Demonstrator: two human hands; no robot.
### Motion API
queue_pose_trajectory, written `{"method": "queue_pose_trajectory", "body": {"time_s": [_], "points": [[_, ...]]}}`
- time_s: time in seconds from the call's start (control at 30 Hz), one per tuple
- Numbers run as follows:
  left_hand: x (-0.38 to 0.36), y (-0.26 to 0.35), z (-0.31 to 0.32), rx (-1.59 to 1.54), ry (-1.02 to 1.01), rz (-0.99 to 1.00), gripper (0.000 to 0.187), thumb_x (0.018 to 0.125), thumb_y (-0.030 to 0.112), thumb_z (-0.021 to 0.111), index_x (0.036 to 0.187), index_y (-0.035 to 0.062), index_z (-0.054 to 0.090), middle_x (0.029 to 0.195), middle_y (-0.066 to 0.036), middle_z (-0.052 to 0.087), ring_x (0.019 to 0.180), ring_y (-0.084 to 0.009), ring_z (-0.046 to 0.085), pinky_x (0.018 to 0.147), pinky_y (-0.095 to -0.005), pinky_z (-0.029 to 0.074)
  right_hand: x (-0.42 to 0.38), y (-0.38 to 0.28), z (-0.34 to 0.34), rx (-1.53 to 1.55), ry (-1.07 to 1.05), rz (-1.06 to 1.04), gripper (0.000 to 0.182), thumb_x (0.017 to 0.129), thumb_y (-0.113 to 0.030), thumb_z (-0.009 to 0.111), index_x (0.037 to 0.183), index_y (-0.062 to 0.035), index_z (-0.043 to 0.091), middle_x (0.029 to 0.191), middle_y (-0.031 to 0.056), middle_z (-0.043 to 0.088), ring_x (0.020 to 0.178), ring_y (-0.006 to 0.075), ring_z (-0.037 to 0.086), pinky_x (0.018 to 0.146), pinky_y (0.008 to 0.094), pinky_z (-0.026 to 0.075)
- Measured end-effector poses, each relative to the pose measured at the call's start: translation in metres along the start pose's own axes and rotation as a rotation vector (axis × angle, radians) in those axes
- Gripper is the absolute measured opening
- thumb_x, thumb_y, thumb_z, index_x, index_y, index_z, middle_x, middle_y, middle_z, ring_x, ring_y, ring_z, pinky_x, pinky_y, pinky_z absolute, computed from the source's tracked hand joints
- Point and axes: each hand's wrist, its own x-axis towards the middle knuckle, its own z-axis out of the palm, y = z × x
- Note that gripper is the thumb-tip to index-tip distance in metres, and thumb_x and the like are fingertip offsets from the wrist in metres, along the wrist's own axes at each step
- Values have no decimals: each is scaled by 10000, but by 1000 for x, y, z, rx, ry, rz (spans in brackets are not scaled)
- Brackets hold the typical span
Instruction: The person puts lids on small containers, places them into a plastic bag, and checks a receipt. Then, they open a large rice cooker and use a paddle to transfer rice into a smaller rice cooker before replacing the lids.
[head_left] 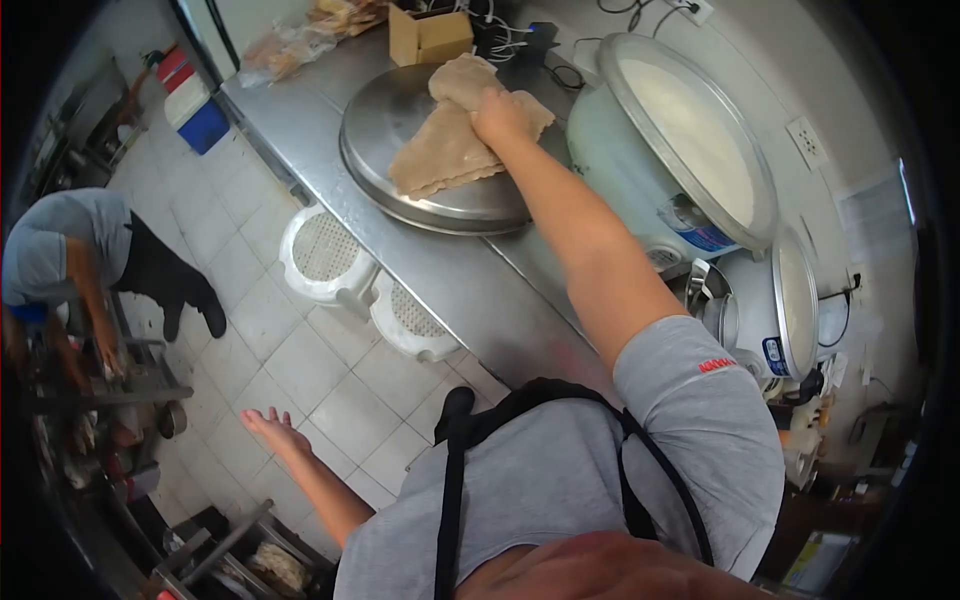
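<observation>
My right hand is closed on a brown cloth with ragged edges, which lies bunched on a large round metal lid. The lid rests on a steel counter. Out over the tiled floor, my left hand is held palm up with its fingers apart and nothing in it.
Large lidded pots stand along the wall, right of the metal lid. A cardboard box and cables lie behind it. White stools stand beside the counter. A co-worker bends over shelves at the left. A blue cooler is on the floor.
</observation>
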Motion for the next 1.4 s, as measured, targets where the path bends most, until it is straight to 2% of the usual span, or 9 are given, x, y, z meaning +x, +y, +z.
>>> {"method": "queue_pose_trajectory", "body": {"time_s": [0.33,0.47,0.57,0.7,0.77,0.9,1.0,1.1,1.4], "points": [[-40,-23,79,176,-412,-86,633,844,477,335,1329,150,92,1374,-108,112,1171,-339,295,913,-436,288,-110,21,-78,315,152,-208,541,680,-330,617,1141,-103,446,1136,134,418,1030,290,439,836,396,367],[-66,-2,134,261,-626,131,612,858,445,324,1332,139,86,1350,-145,161,1176,-318,291,915,-426,293,-206,79,-106,563,90,-259,494,689,-245,623,1124,-79,459,1085,129,436,927,252,485,781,350,408],[-80,14,175,285,-751,254,608,861,428,331,1328,117,98,1334,-161,183,1171,-312,302,932,-423,280,-274,132,-130,675,121,-118,418,684,-199,631,1069,-99,504,1036,120,456,878,233,518,725,326,434],[-106,24,214,321,-819,291,560,871,355,322,1323,97,114,1323,-179,194,1184,-297,285,950,-417,258,-352,229,-172,568,625,83,299,700,-97,608,989,-68,539,915,88,518,699,186,552,627,280,461],[-122,22,226,317,-825,342,555,862,330,339,1319,95,130,1326,-184,189,1187,-293,283,955,-418,251,-391,265,-201,468,692,535,230,711,-97,589,937,-57,570,867,101,555,716,205,560,644,307,461],[-176,16,240,296,-813,504,544,835,244,411,1304,81,190,1292,-175,236,1140,-281,318,936,-390,259,-404,298,-208,89,408,191,103,731,-83,542,778,-57,629,779,101,591,761,251,569,641,365,455],[-228,12,241,205,-895,615,535,808,179,438,1286,56,233,1237,-160,291,1089,-260,332,919,-362,270,-381,300,-189,-404,-191,148,114,715,-92,547,775,-88,644,775,71,605,773,226,577,606,345,444],[-267,5,238,159,-972,649,540,793,136,441,1283,47,232,1253,-145,279,1107,-249,313,923,-354,269,-364,298,-179,-603,-424,137,126,698,-111,558,779,-117,654,773,33,618,774,191,579,575,318,417],[-284,-14,184,262,-932,509,562,813,141,461,1294,64,181,1327,-150,130,1132,-268,315,922,-356,291,-363,310,-201,-628,-441,47,149,707,-128,539,803,-124,653,738,26,601,719,182,581,579,310,392]]}}
